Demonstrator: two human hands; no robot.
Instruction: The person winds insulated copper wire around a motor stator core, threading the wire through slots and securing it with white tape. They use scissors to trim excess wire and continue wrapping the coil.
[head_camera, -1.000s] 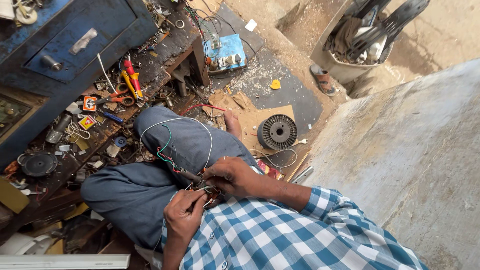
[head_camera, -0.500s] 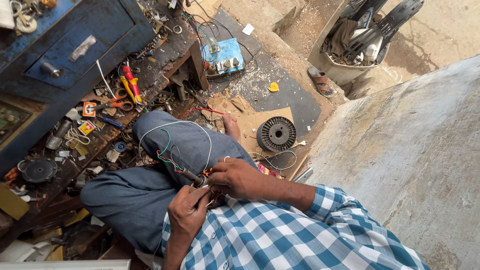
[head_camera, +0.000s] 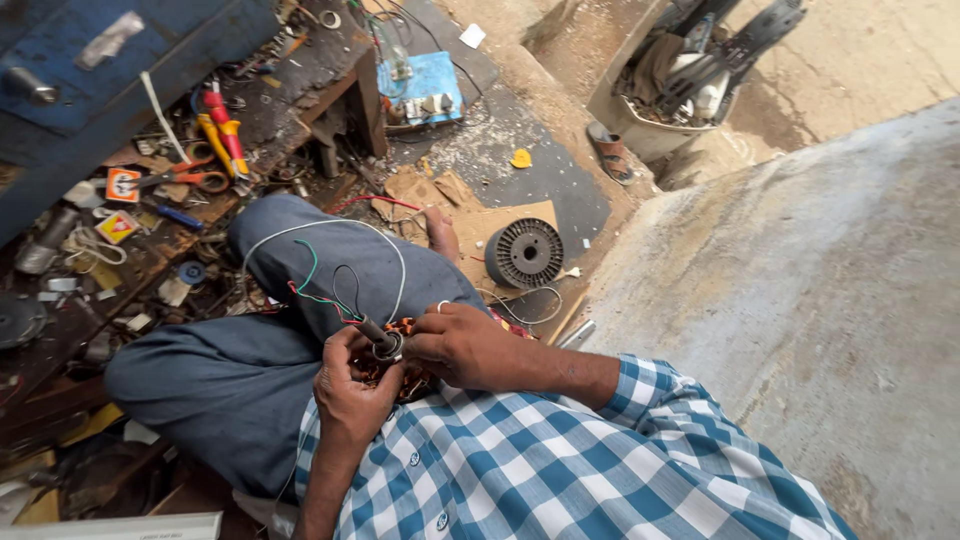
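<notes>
Both hands closed on a copper-wound coil (head_camera: 395, 352) in the lap — left hand (head_camera: 352, 392), right hand (head_camera: 462, 345), coloured wires (head_camera: 325, 290) trailing

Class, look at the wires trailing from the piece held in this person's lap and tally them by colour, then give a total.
White wire: 1
Green wire: 1
Red wire: 1
Black wire: 1
Total: 4
All run to the wound coil held between left hand and right hand.

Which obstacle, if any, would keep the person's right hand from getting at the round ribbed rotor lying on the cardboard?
Probably none. The rotor lies in the open on the cardboard, just past the knee, with nothing on it. But the right hand is busy at the copper winding in the lap.
</notes>
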